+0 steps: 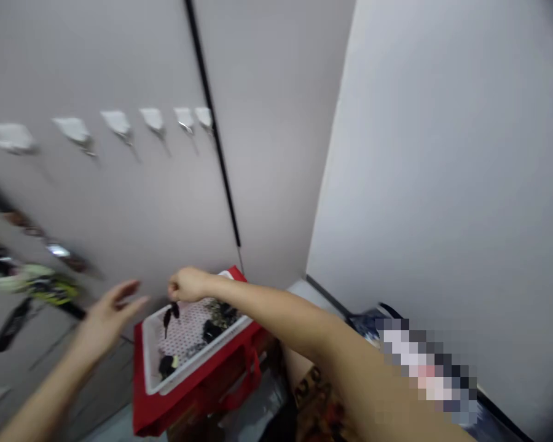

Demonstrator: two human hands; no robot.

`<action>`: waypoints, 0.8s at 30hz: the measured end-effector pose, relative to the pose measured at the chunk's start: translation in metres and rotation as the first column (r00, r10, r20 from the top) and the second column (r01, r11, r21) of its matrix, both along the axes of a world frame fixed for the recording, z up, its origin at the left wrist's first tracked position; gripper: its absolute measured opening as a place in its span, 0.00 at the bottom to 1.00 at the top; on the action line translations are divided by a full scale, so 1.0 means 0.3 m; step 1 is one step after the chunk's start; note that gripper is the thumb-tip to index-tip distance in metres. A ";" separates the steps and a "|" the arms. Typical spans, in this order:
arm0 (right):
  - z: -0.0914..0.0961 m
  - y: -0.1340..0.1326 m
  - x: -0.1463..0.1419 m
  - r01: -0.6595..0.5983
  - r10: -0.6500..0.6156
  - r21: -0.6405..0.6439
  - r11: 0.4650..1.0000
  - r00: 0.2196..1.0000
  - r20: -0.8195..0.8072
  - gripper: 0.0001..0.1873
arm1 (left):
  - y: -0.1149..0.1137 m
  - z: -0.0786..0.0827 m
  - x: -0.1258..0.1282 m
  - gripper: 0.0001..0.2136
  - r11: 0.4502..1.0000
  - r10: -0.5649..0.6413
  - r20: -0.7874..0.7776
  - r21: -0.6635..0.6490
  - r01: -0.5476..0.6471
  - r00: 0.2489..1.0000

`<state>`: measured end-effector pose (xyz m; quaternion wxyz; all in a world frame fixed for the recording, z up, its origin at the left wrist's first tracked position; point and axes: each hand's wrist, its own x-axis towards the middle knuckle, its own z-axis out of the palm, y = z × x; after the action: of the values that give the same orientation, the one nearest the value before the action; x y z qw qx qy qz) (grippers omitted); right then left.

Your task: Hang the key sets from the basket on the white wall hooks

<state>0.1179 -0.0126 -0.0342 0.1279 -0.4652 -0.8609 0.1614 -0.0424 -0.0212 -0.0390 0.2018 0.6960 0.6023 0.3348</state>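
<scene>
My right hand (187,285) reaches across over a white plastic basket (150,356) with a perforated bottom. Its fingers are pinched on a small dark item (168,320) that dangles in two narrow pieces; motion blur hides its exact kind. Left of the basket, my left hand (107,314) is raised with its fingers apart and nothing in it. Inside the basket lie a black bundle (168,366) at the near left corner, another dark bundle (211,331) and a patterned, dark-and-beige heap (225,313) toward the right.
The basket rests on a red bag (153,412) with a hanging strap (253,368). Several white hooks (153,119) are stuck to the grey panel (142,55) behind. Blurred items (50,285) hang at left. A pixelated patch (428,371) covers something at lower right.
</scene>
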 end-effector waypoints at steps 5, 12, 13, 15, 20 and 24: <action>0.125 0.056 -0.055 0.095 -0.152 -0.159 0.983 0.905 -0.397 0.05 | -0.011 -0.035 0.088 0.21 0.954 -0.248 0.469 -0.032 0.297 0.848; 0.383 0.143 -0.181 0.154 -0.244 -0.190 0.970 0.651 -0.719 0.01 | 0.059 0.150 0.026 0.13 0.991 -0.087 0.831 0.013 0.136 0.550; 0.421 0.158 -0.203 0.167 -0.222 -0.149 0.975 0.637 -0.738 0.01 | 0.071 0.192 0.012 0.12 0.992 -0.101 0.838 0.042 0.120 0.536; 0.493 0.189 -0.248 0.203 -0.155 -0.029 0.979 0.638 -0.754 0.03 | 0.099 0.276 -0.015 0.10 0.993 -0.116 0.836 0.092 0.072 0.536; 0.634 0.253 -0.334 0.312 -0.049 0.244 0.918 0.702 -0.711 0.07 | 0.165 0.452 -0.061 0.07 0.979 -0.053 0.784 0.163 -0.123 0.619; 0.673 0.288 -0.355 0.419 -0.142 0.265 0.868 0.722 -0.678 0.10 | 0.199 0.508 -0.073 0.06 0.972 0.009 0.751 0.148 -0.181 0.660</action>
<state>0.0116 0.0739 0.1677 0.5281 -0.4735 -0.6965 0.1081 -0.0644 0.0384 0.1134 0.3381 0.4826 0.4638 0.6616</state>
